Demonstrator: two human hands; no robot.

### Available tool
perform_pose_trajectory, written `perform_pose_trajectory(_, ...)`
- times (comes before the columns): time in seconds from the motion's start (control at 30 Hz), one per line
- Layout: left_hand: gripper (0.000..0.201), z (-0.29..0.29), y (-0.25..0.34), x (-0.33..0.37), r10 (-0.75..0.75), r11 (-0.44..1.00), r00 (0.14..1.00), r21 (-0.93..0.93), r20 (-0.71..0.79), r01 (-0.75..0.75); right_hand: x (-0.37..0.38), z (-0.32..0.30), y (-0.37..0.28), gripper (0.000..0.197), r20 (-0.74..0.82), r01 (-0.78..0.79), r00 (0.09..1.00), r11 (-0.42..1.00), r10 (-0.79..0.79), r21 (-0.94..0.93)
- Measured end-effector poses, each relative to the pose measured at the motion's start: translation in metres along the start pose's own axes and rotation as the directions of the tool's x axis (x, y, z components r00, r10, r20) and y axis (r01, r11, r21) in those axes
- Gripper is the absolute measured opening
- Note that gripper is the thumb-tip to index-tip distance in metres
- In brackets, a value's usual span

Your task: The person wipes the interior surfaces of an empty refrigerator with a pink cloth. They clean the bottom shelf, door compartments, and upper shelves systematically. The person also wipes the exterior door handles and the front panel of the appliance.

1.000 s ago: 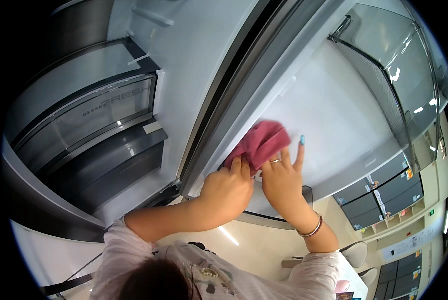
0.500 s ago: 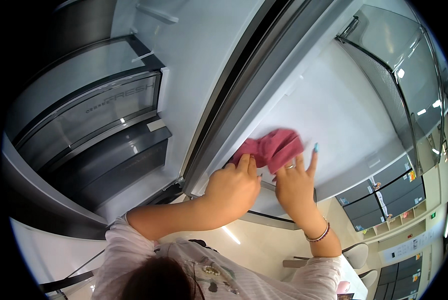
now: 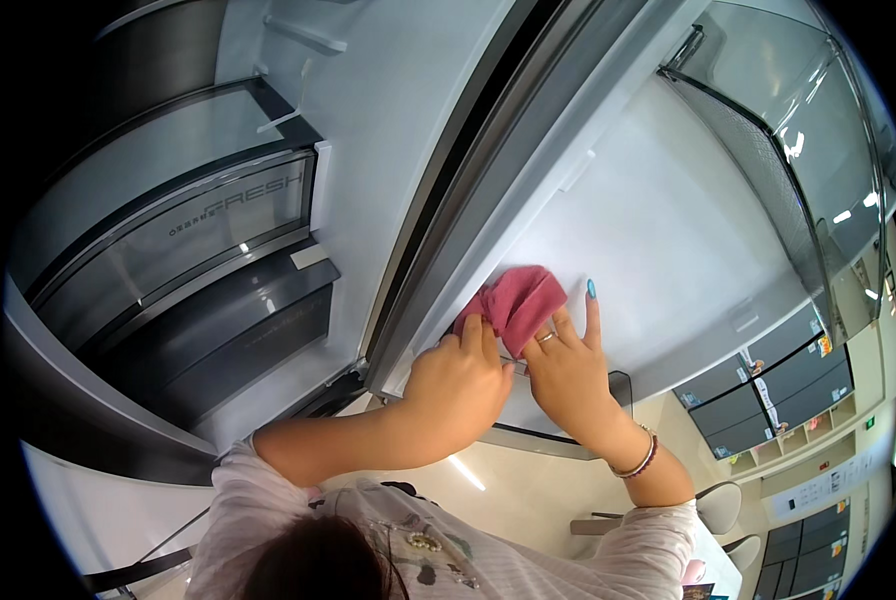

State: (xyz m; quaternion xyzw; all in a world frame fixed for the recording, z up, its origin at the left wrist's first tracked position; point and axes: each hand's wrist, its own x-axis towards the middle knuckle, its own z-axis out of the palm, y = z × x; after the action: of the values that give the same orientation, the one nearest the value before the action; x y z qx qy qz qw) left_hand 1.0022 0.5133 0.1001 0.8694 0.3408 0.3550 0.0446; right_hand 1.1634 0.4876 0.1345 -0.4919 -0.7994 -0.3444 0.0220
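A dark pink cloth (image 3: 524,300) lies bunched against the white inner panel of the open fridge door (image 3: 658,230). My left hand (image 3: 460,385) grips the cloth's near left end, with its fingers bent over it close to the door's edge seal. On the cloth's right side, my right hand (image 3: 571,385) presses with its thumb side and middle fingers. Its outer finger, with a blue nail, stretches free over the white panel. A ring and a beaded bracelet show on the right hand and wrist. Some fingertips are hidden in the folds.
Left of the door, the fridge interior holds a clear-fronted drawer (image 3: 218,205) and a dark lower drawer (image 3: 238,340). A clear door bin (image 3: 778,130) juts out at upper right. A lower door bin (image 3: 538,440) sits below my hands. Chairs (image 3: 718,508) stand beyond.
Both hands have shifted a little left with the cloth, the right hand more than the left. The cloth is bunched more tightly toward the door's edge.
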Motion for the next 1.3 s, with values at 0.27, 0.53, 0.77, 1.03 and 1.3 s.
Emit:
perform_pose_trajectory(0.27, 0.045, -0.002, -0.001, 0.000, 0.014, 1.000, 0.997, 0.025, -0.079, -0.012, 0.013, -0.010, 0.006, 0.031, -0.067, -0.109, 0.992, 0.991, 0.104, -0.072)
perform_pose_trajectory(0.53, 0.046, -0.006, 0.004, 0.007, -0.032, 0.997, 0.999, -0.069, -0.011, 0.031, 0.011, 0.002, 0.010, 0.032, -0.206, -0.060, 0.977, 0.998, 0.056, -0.012)
perform_pose_trajectory(0.77, 0.055, -0.003, 0.016, 0.025, 0.050, 0.998, 0.980, -0.019, -0.190, -0.055, 0.022, -0.013, 0.030, 0.026, -0.371, -0.065, 0.927, 0.998, 0.052, -0.023)
perform_pose_trajectory(1.03, 0.057, -0.008, 0.041, 0.078, 0.225, 0.974, 0.890, 0.111, -0.397, -0.197, 0.003, -0.036, 0.075, 0.028, -0.543, -0.289, 0.808, 0.957, 0.228, -0.029)
perform_pose_trajectory(1.3, 0.044, 0.016, 0.053, 0.111, 0.619, 0.781, 0.734, 0.321, -0.279, -0.536, -0.071, -0.013, 0.088, 0.032, -0.495, -0.265, 0.839, 0.964, 0.227, -0.006)
